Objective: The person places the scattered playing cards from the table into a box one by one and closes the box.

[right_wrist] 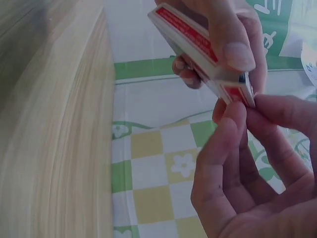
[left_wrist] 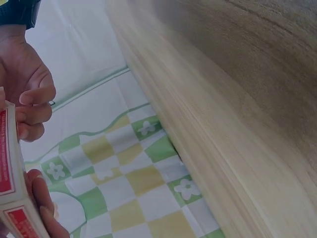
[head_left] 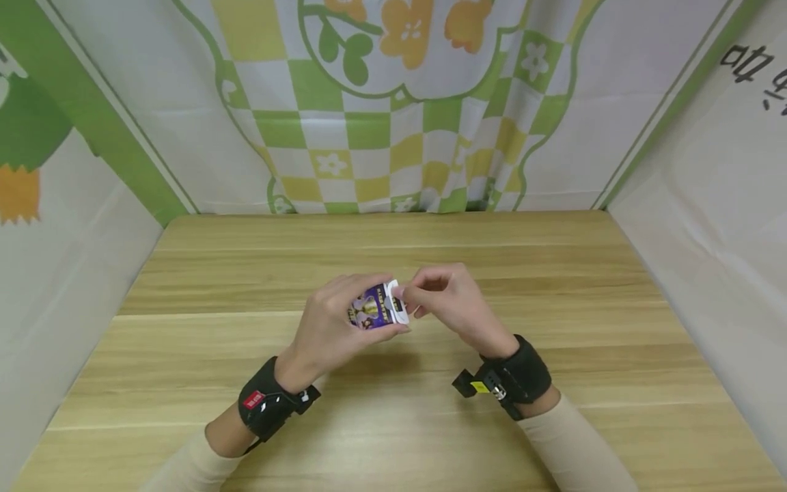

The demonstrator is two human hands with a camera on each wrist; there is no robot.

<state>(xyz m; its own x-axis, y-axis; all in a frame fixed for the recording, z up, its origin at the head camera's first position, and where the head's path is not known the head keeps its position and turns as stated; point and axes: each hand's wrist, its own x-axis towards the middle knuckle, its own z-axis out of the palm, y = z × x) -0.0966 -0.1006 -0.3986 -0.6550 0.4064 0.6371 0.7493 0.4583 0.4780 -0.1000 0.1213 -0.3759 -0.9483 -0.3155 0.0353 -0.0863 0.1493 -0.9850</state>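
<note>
A small card box [head_left: 371,309], purple with gold print and a white end, is held above the table. My left hand [head_left: 326,316] grips it across its body, thumb along the near edge and fingers over the far edge. At the white end flap [head_left: 399,313], my right hand [head_left: 461,309] pinches with thumb and forefinger. In the right wrist view the box [right_wrist: 185,37] shows a red-and-white side, and my right fingertips meet its end. Red panels on the box [left_wrist: 6,158] also show in the left wrist view. What lies inside the box is hidden.
A wooden table [head_left: 393,437] extends beneath both hands. Behind it hangs a green, yellow and white checked curtain [head_left: 369,130]. White cloth walls stand at the left [head_left: 74,273] and right [head_left: 707,205]. Each wrist wears a black strap [head_left: 522,369].
</note>
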